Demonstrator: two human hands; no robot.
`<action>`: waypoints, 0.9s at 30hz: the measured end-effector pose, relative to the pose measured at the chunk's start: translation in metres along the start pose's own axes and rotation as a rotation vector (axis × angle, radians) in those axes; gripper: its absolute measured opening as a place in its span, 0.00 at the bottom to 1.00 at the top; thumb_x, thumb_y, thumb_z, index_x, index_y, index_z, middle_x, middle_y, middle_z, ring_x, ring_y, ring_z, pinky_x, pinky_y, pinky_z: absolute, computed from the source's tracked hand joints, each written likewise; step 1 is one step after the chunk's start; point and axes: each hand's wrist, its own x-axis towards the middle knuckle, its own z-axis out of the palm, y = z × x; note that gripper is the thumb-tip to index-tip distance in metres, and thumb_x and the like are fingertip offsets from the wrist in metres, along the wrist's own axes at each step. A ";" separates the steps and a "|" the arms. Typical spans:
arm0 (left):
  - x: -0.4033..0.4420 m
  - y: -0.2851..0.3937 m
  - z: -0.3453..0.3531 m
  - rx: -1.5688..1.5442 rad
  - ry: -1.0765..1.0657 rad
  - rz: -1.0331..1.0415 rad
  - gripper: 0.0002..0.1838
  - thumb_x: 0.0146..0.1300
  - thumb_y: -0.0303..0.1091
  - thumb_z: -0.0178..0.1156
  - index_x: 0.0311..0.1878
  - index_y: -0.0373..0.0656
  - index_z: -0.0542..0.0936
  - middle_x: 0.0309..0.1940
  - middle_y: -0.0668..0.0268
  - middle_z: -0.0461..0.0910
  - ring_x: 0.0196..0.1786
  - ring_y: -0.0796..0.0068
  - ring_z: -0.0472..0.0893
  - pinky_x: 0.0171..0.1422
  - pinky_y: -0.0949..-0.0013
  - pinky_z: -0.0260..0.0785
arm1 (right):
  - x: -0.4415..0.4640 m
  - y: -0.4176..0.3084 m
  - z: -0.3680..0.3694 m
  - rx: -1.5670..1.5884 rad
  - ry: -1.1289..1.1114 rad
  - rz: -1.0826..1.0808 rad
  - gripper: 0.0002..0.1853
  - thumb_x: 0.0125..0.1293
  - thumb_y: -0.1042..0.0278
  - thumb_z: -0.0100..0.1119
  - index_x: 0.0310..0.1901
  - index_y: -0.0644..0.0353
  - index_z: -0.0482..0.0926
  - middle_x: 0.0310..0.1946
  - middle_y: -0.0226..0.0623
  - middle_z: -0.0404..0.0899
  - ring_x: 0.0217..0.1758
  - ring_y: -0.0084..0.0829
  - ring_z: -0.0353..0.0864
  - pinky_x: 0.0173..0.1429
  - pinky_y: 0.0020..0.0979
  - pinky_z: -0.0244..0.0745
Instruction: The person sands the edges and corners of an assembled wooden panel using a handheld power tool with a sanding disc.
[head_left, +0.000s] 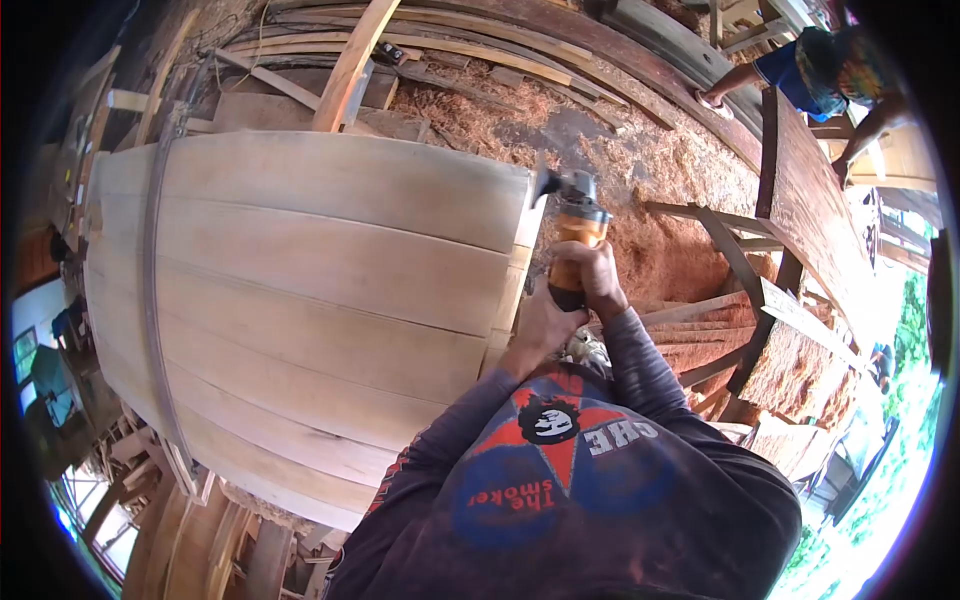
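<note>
An orange and black angle grinder (581, 226) is held by both my hands at the right edge of a pale wooden panel (340, 265) made of several boards side by side. My right hand (593, 272) wraps round the middle of the grinder's body. Lower down, my left hand (541, 325) closes round its rear end. The grinder's dark disc (543, 184) is at the panel's upper right edge, somewhat blurred; whether it touches the wood I cannot tell.
A long bar (152, 280) crosses the panel's left part. Wood shavings (650, 170) cover the ground beyond. Long planks (480, 50) lie at the top. A wooden frame with a broad board (815, 215) stands at right. Another person (825, 75) is at the upper right.
</note>
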 end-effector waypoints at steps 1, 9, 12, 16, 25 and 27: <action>-0.006 0.014 -0.005 0.045 -0.037 -0.014 0.41 0.45 0.41 0.77 0.62 0.31 0.73 0.51 0.42 0.83 0.51 0.39 0.85 0.58 0.51 0.79 | 0.011 0.020 -0.018 0.088 -0.071 0.003 0.15 0.57 0.68 0.67 0.45 0.64 0.85 0.33 0.31 0.84 0.34 0.27 0.84 0.43 0.31 0.81; -0.013 0.004 0.005 0.108 0.032 0.017 0.48 0.47 0.41 0.75 0.67 0.23 0.64 0.52 0.31 0.78 0.55 0.33 0.82 0.61 0.44 0.75 | 0.026 0.057 -0.031 0.358 -0.180 0.230 0.16 0.56 0.64 0.67 0.43 0.63 0.80 0.32 0.38 0.83 0.33 0.34 0.85 0.46 0.36 0.86; -0.012 0.001 0.008 0.144 0.062 0.006 0.49 0.47 0.39 0.75 0.69 0.24 0.63 0.52 0.30 0.78 0.54 0.33 0.82 0.61 0.44 0.75 | 0.029 0.062 -0.030 0.377 -0.187 0.222 0.16 0.57 0.64 0.67 0.44 0.63 0.80 0.32 0.37 0.83 0.33 0.34 0.85 0.45 0.36 0.86; -0.009 -0.002 0.003 0.078 0.114 0.102 0.49 0.48 0.38 0.74 0.71 0.29 0.63 0.44 0.37 0.83 0.49 0.35 0.85 0.55 0.45 0.78 | 0.034 0.063 -0.025 0.340 -0.183 0.139 0.14 0.59 0.66 0.66 0.44 0.62 0.80 0.32 0.36 0.83 0.33 0.34 0.86 0.44 0.36 0.86; 0.011 -0.020 -0.006 -0.329 -0.114 0.026 0.35 0.49 0.31 0.77 0.62 0.36 0.74 0.46 0.56 0.86 0.47 0.61 0.88 0.52 0.60 0.80 | 0.005 0.010 0.023 -0.252 -0.004 -0.183 0.19 0.54 0.66 0.73 0.47 0.65 0.86 0.35 0.33 0.87 0.38 0.24 0.84 0.44 0.31 0.81; 0.003 -0.017 -0.006 -0.634 -0.139 0.032 0.33 0.50 0.27 0.76 0.62 0.38 0.76 0.51 0.65 0.84 0.51 0.73 0.85 0.54 0.66 0.80 | -0.001 0.002 0.036 -0.461 0.008 -0.260 0.21 0.53 0.65 0.73 0.47 0.66 0.84 0.38 0.35 0.87 0.41 0.26 0.85 0.48 0.31 0.81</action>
